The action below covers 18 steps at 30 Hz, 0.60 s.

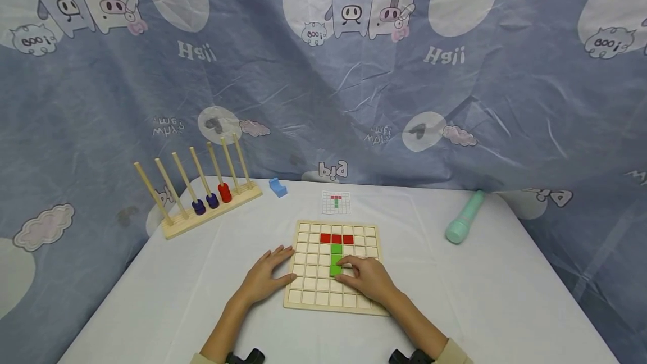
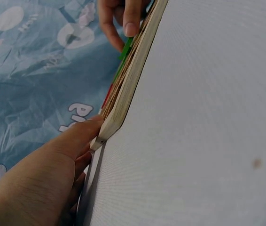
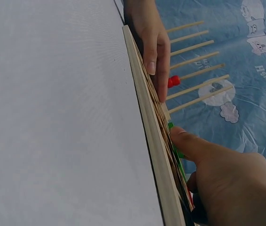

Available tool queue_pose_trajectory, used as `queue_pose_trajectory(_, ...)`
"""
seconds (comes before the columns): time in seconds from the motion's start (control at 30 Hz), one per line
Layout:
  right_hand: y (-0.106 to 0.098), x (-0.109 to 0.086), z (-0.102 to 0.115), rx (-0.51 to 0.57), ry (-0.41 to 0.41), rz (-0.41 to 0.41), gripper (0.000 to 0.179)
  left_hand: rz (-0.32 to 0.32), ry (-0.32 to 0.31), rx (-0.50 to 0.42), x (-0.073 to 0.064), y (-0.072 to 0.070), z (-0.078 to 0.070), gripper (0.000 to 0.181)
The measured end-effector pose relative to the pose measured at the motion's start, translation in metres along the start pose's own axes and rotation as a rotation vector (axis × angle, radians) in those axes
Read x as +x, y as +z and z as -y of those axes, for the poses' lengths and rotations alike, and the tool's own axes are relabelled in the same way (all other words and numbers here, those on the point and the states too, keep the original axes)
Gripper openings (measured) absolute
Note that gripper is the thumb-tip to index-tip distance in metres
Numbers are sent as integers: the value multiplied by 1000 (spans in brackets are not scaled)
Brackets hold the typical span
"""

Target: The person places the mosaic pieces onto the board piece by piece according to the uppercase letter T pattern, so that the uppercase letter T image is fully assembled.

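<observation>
A wooden grid board (image 1: 315, 299) lies on the table. Three red tiles (image 1: 336, 239) form a row in it, with green tiles (image 1: 336, 249) in a column below the middle one. My right hand (image 1: 371, 280) is over the board and pinches the lowest green tile (image 1: 335, 271) between thumb and index finger. In the left wrist view that green tile (image 2: 125, 50) stands slightly tilted at the fingertips. My left hand (image 1: 265, 277) rests at the board's left edge, its fingers fairly straight and its thumb touching the frame.
Behind the board lies a pattern card (image 1: 343, 206) with a small red and green T. A peg rack (image 1: 177, 229) with red and dark blue beads stands at the back left, beside a small blue piece (image 1: 277, 187). A mint-green toy microphone (image 1: 462, 222) lies at the right.
</observation>
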State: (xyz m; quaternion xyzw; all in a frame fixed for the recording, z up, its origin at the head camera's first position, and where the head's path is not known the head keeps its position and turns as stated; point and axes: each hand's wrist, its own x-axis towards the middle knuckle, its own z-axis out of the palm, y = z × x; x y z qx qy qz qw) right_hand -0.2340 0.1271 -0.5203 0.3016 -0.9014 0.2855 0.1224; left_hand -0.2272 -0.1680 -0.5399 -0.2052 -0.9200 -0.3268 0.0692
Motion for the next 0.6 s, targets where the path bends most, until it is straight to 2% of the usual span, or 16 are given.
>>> queue_pose_trajectory(0.43, 0, -1, 0, -13, -13, 4, 30, -17, -1, -21, -1, 1, 2, 65)
queue_pose_trajectory(0.5, -1, -1, 0, -4, -18, 6, 30, -12, -12, -49, -2, 0, 2, 64)
queue_pose_trajectory(0.6, -5, 0, 0, 27, -11, 4, 30, 10, -76, -144, -2, -4, 3, 62)
